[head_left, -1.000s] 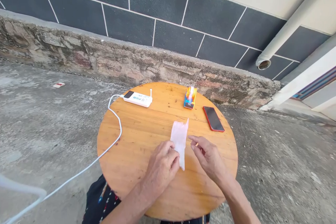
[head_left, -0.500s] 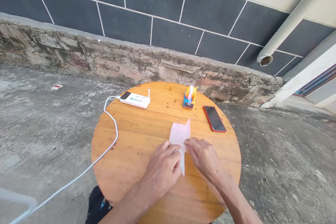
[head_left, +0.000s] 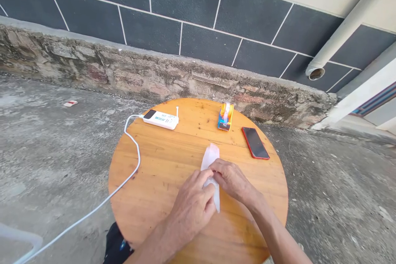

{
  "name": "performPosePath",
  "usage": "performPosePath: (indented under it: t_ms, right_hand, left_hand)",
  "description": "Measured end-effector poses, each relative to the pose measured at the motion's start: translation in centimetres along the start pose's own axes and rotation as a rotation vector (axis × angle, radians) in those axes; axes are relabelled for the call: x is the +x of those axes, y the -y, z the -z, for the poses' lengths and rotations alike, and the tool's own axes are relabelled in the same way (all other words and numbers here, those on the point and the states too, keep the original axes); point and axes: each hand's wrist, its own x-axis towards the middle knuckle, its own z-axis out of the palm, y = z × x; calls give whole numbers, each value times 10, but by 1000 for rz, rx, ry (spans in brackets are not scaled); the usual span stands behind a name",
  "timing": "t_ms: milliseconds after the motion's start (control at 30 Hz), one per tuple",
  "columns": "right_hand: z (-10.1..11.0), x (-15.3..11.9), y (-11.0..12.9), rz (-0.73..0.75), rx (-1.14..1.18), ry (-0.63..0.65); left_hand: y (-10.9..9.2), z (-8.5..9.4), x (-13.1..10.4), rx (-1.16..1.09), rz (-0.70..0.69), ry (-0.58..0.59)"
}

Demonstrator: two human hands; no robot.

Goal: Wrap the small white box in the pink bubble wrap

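A thin, pale pinkish-white sheet [head_left: 210, 155], which looks like tissue paper, is held over the round wooden table. My left hand [head_left: 195, 198] has its fingers closed on the sheet's left side. From the right, my right hand [head_left: 230, 178] pinches the same sheet, its fingertips close against those of my left. The sheet's middle is hidden by the fingers; its narrowed far end and its lower tip show above and below them.
On the round wooden table [head_left: 148, 165] stand a small yellow-and-blue tape dispenser [head_left: 225, 117] at the back, a red-edged phone [head_left: 255, 143] at the right and a white power bank [head_left: 161, 119] at the left. A white cable [head_left: 138, 159] runs off toward the lower left.
My hands have come together, the right moving left over the sheet. The sheet's far part is narrower than before, its right edge drawn inward. The view has shifted slightly.
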Motion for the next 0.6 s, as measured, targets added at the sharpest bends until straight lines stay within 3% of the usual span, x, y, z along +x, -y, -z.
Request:
performPosePath:
  t_ms: [367, 600]
  right_hand:
    - [-1, 1, -2, -154, 97, 16]
    - [4, -33, 6, -109, 199, -94]
  left_hand:
    - [3, -3, 1, -30, -36, -3]
    - [1, 1, 4, -111, -26, 2]
